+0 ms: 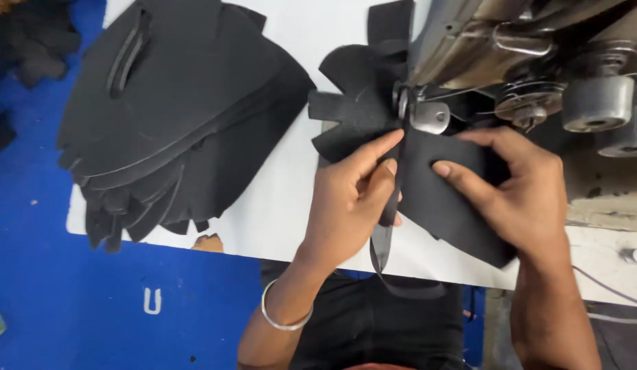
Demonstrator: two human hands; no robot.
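Note:
A black cut fabric piece [449, 205] lies on the white table [277, 205] under the head of a sewing machine [469, 41]. My left hand [349, 199] pinches a narrow black strap [381, 240] against the piece, forefinger pointing at the presser foot [428, 116]. My right hand [517, 188] presses flat on the piece just right of the strap. The strap's loose end hangs off the table's near edge in a loop.
A fanned stack of black cut pieces [174, 109] lies on the left of the table. More dark pieces [30, 41] sit on the blue surface [92, 301] at the far left. The machine's metal wheels [599, 103] stand at the right.

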